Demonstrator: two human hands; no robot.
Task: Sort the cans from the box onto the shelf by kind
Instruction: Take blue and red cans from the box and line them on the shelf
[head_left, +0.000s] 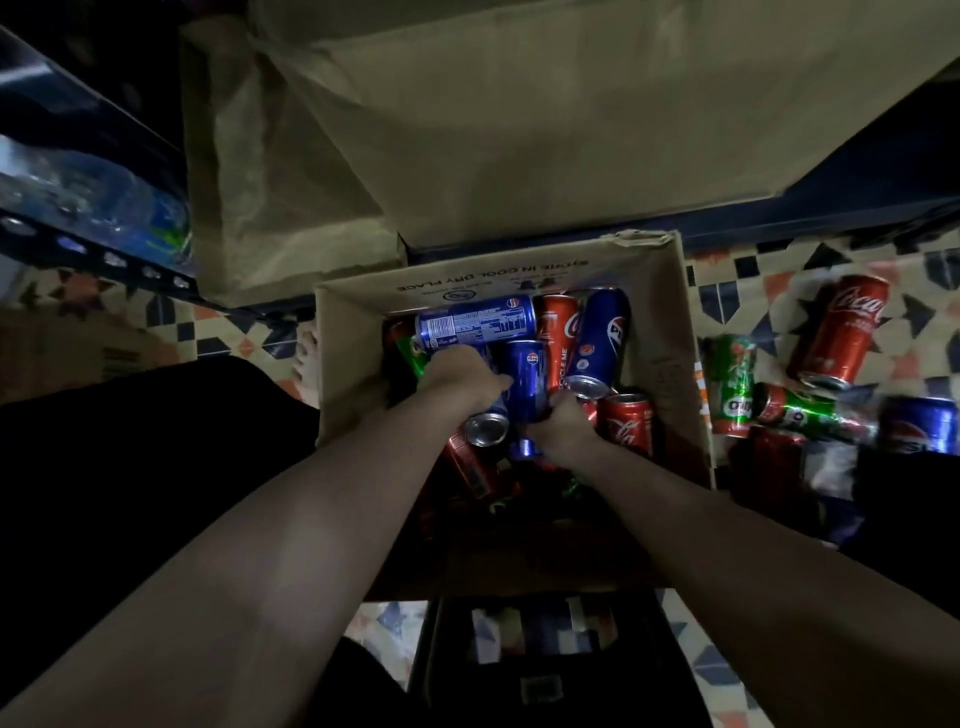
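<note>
An open cardboard box (670, 332) on the floor holds several blue, red and green drink cans. Both my hands are down inside it. My left hand (460, 376) grips a blue can (488, 423) whose silver end points toward me. My right hand (563, 418) grips another blue Pepsi can (527, 379) lying beside the first. More blue cans (475, 319) and red Coca-Cola cans (626, 421) lie around them. The bottom of the box is dark.
Loose cans lie on the patterned tile floor right of the box: a red one (841, 332), green ones (730, 384) and a blue one (919, 423). A brown paper-covered surface (519, 130) and the dark shelf frame (93, 130) rise behind the box.
</note>
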